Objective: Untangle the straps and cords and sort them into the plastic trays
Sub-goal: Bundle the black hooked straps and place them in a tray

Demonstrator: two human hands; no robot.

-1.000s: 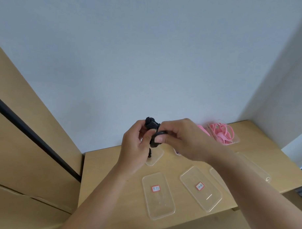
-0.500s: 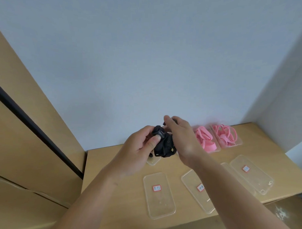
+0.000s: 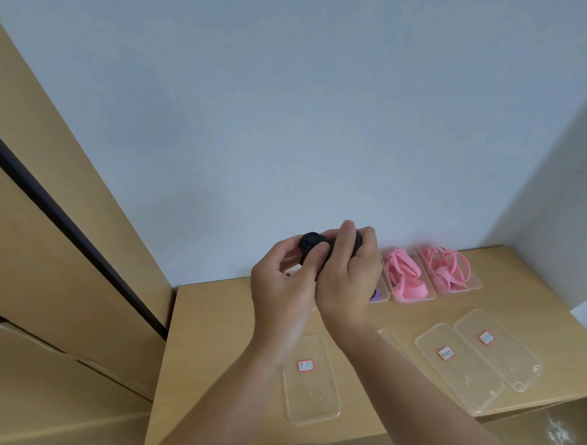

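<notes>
Both hands hold a tangled black strap bundle (image 3: 309, 244) above the back of the cardboard surface. My left hand (image 3: 283, 288) pinches it with the thumb on its left side. My right hand (image 3: 348, 277) curls over its right side and hides most of it. Two clear trays at the back right hold pink straps (image 3: 404, 276) and pink cords (image 3: 448, 267). A bit of purple strap (image 3: 376, 295) shows under my right hand. Clear labelled trays lie in front: one near the middle (image 3: 312, 399), two at the right (image 3: 460, 371) (image 3: 507, 353).
The work surface is a cardboard box top (image 3: 215, 336) against a pale wall. A taller cardboard panel (image 3: 53, 214) with a black strip rises at the left. The box's front edge runs just below the trays.
My hands and the black bundle have closed together; the right hand now wraps over the bundle and covers more of it. The view has shifted slightly.
</notes>
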